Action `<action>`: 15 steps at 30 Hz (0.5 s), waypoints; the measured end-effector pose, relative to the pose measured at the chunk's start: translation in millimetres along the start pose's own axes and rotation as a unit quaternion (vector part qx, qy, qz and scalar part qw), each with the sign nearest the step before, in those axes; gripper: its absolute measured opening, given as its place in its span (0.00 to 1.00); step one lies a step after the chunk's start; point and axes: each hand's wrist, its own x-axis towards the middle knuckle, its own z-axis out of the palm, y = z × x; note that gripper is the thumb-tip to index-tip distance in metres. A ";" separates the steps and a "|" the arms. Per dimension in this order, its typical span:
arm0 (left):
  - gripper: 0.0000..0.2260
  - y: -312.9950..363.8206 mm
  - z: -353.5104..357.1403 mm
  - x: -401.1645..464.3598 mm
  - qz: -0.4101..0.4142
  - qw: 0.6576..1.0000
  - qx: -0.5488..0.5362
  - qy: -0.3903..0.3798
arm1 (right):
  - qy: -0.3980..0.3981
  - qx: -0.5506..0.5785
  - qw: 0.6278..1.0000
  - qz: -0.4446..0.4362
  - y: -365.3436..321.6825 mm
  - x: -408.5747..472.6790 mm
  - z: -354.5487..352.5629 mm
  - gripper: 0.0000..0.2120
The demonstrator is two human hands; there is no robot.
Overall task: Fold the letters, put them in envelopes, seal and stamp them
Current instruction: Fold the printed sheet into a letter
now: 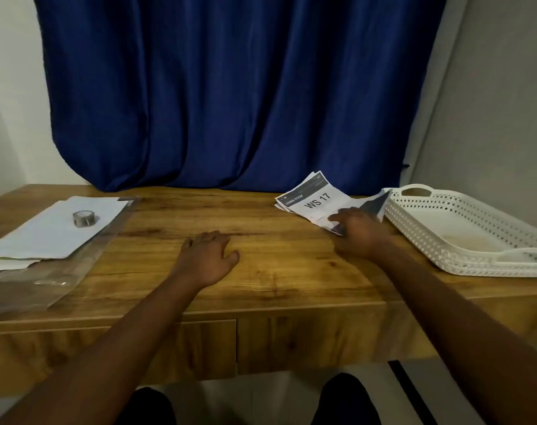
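A small stack of printed letters, the top one reading "WS 17", lies at the back right of the wooden table. My right hand rests on the near edge of that stack, fingers curled on the paper. My left hand lies flat, palm down, on the bare wood at the table's middle, holding nothing. A pile of white envelopes sits at the left with a small roll of tape standing on top.
A white perforated tray with handles stands at the right edge. A clear plastic sleeve lies under the envelopes at the left. A blue curtain hangs behind the table. Drawer fronts face me below the edge.
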 end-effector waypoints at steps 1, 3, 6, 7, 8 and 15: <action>0.30 -1.0 -0.4 0.3 0.002 1.000 0.000 0.002 | -0.012 -0.061 0.998 0.009 10.5 -1.7 -3.1 0.33; 0.30 -1.8 -0.8 1.1 0.002 1.000 0.004 0.009 | -0.008 -0.142 0.989 0.027 29.5 -5.3 -7.9 0.34; 0.29 0.8 -0.5 -1.3 0.000 1.000 0.004 0.004 | 0.008 -0.175 0.984 0.030 47.9 -9.5 -7.4 0.30; 0.29 1.2 -0.2 -2.0 -0.002 1.000 0.003 0.003 | 0.007 -0.176 0.984 0.028 49.0 -9.5 -6.4 0.28; 0.29 1.8 -1.1 -2.0 -0.004 1.000 0.004 0.001 | 0.009 -0.169 0.985 0.027 49.3 -8.4 -6.0 0.26; 0.29 3.4 -5.0 -3.6 -0.005 1.000 0.001 0.000 | 0.056 -0.164 0.985 0.028 44.6 9.3 -8.6 0.16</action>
